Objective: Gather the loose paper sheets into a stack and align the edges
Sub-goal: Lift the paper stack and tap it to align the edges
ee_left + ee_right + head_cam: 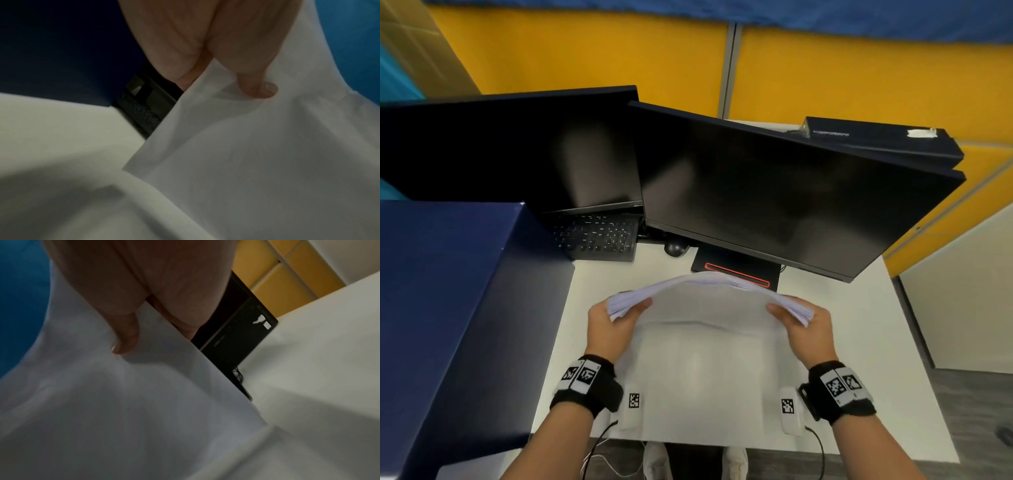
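Observation:
A thick stack of white paper sheets [705,329] stands on its lower edge on the white desk [859,359], bowed toward me at the top. My left hand [616,318] grips its left edge, thumb on the near face. My right hand [801,322] grips the right edge the same way. In the left wrist view my left hand [242,78] presses its thumb into the paper sheets [257,154]. In the right wrist view my right hand [139,324] pinches the paper sheets [123,402]. The sheet ends fan slightly at both upper corners.
Two dark monitors [774,192] stand close behind the stack, with a keyboard [595,236] and mouse [676,247] beneath. A dark blue cabinet [448,308] borders the desk on the left. Two small white tagged devices [633,404] lie near the desk's front edge.

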A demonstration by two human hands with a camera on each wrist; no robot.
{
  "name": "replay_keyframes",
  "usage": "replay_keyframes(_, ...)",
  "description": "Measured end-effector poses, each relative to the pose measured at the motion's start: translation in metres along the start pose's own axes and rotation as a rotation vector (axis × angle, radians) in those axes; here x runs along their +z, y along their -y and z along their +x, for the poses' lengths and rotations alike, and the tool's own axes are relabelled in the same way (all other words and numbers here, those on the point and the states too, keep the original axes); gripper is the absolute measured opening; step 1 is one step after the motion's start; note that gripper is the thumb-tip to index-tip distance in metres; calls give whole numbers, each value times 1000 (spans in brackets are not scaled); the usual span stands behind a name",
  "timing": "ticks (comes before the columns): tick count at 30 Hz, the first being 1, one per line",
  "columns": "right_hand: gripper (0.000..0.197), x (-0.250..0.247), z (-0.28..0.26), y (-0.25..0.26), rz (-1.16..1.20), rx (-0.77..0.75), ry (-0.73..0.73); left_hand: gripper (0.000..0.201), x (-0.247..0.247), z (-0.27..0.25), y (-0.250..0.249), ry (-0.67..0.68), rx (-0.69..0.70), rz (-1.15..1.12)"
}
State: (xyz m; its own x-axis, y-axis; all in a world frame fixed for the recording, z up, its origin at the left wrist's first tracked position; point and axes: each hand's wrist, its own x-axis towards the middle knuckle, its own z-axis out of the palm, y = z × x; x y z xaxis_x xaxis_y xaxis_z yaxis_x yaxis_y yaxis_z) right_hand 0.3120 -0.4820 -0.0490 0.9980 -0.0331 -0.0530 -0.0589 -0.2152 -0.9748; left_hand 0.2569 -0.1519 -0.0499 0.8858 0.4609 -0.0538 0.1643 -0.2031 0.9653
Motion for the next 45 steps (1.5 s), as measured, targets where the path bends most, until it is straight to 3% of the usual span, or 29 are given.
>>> replay_keyframes(2,13,-6,0,-1,4,-33,-5,16,-4,0,-1,25,26,26)
replay_keyframes(5,23,-6,2,-12,-60,14,83,37,-3,-2,8,167,-26,57)
replay_keyframes(8,13,-1,2,-15,-71,67,61,30,2,3,8,230,-22,119)
replay_keyframes(14,13,-4,4,-8,-77,44,22,10,2,7,10,78,-16,44)
replay_keyframes(17,20,5,-1,-19,-88,109,31,14,9,1,24,63,-65,77)
replay_keyframes(21,36,9,-3,-17,29,89,-31,29,13,-2,19,-4,-52,65)
replay_keyframes(24,25,15,-4,-8,160,87,-96,46,18,-9,14,-57,-79,10)
replay_keyframes(26,33,19,-2,-4,206,123,-150,52,23,-11,11,-83,-104,-67)
replay_keyframes(30,44,21,3,1,193,158,-188,37,26,-8,11,-104,-76,-94)
replay_keyframes(35,33,7,6,22,91,128,-102,15,22,0,-6,-86,-70,-50)
replay_keyframes(38,34,-14,9,34,-119,-14,84,19,12,15,-37,-18,47,20)
replay_keyframes(42,40,-10,15,61,-562,-117,339,12,12,38,-112,207,473,329)
replay_keyframes(45,12,17,14,74,-628,-243,351,19,37,43,-160,347,733,520)
